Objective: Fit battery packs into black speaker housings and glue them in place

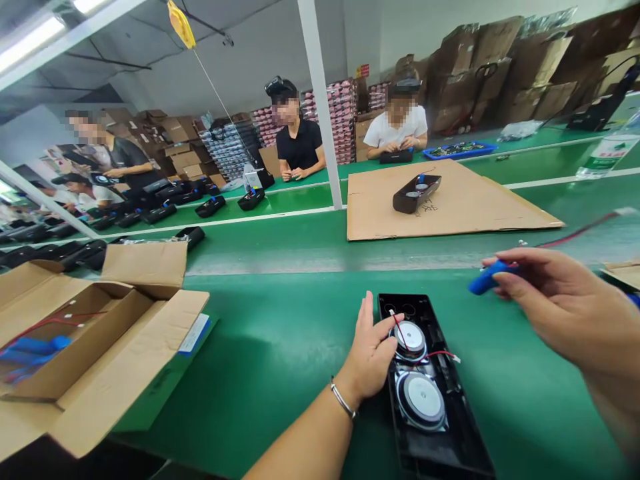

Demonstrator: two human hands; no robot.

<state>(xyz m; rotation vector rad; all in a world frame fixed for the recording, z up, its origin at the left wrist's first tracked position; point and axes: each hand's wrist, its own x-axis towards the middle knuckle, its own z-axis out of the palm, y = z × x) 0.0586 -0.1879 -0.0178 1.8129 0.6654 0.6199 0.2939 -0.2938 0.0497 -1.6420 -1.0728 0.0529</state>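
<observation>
A black speaker housing lies lengthwise in front of me on the green bench, its inner side up. Two round speakers with pale magnets sit in it, one behind the other. Red and black wires with white plugs trail across them. My left hand rests on the housing's left edge by the far speaker, fingers stretched out and apart. Off to the right, my right hand pinches a blue-wrapped cylindrical battery above the bench. Its red and black lead runs out to the right, ending in a white plug.
An open cardboard box at left holds blue batteries. Another housing lies on a cardboard sheet across the bench. Co-workers sit opposite; a blue tray and bottle stand at back right.
</observation>
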